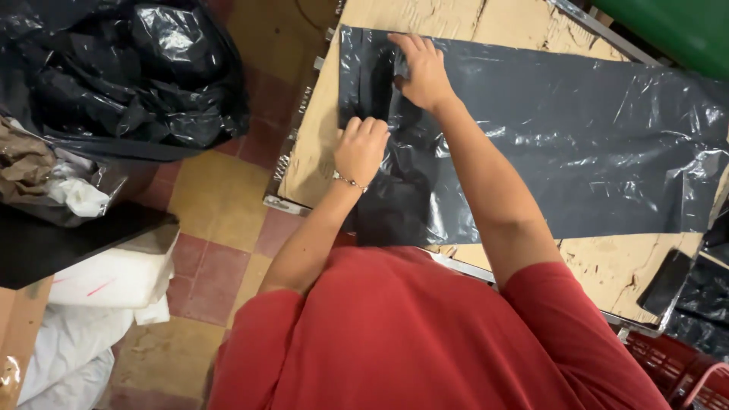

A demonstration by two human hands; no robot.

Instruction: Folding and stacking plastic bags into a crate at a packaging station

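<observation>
One black plastic sheet [547,144] lay spread flat across one cardboard-topped table [319,152], and both hands worked at its folded end. The left hand [360,148] was curled shut, knuckles up, pinching the sheet's edge near the table's corner; one thin bracelet [348,181] circled its wrist. Just beyond it, the right hand [420,70] pressed down on the plastic with fingers bent, gathering a fold beneath them. The rest of the sheet stretched away from the right hand. Well apart from the left hand, one bulging black bag [129,68] sat over the tiled floor [220,220]. One red crate [676,372] stood behind the right elbow.
</observation>
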